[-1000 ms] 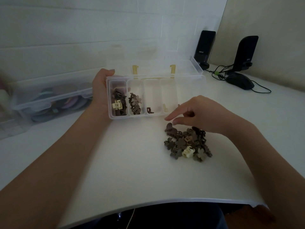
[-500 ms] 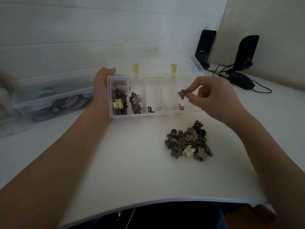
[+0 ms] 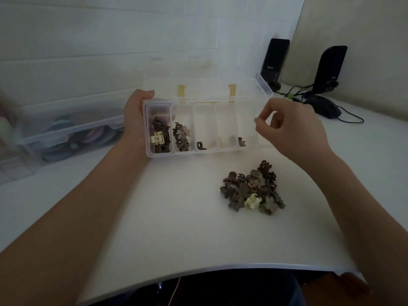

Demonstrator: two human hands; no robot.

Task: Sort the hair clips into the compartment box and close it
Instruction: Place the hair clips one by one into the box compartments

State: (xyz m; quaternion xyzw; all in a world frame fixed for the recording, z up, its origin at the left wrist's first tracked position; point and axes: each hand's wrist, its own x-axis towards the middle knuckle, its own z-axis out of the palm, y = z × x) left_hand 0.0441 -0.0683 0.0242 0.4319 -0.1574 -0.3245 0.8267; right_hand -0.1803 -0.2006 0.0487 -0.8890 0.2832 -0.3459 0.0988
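The clip pinched in the right hand (image 3: 293, 131) half a second earlier had gone from its fingers (image 3: 261, 120), and a small dark clip (image 3: 231, 140) lay in the fourth compartment of the box (image 3: 249, 100), though blur made its shape hard to tell. The right hand hovered over the box's right end, forefinger and thumb tips together, the other fingers curled, holding nothing that could be seen. The left hand (image 3: 134, 120) had stayed where it was, gripping the box's left end, thumb over the rear rim. The box sat on the counter (image 3: 167, 217) with its lid (image 3: 205, 85) open toward the wall. The first compartment held dark brown clips and one cream clip (image 3: 157, 138); the second held brown clips with a tan flower clip (image 3: 183, 131) on top; the third held a single brown clip (image 3: 200, 145); another brown clip (image 3: 241, 142) lay in the fifth. The unsorted pile (image 3: 254, 188) lay on the counter near the box's front right, under the right wrist. A clear bin (image 3: 72, 129) stood left; two speakers (image 3: 274, 60) and a mouse (image 3: 324, 107) were at the far right.
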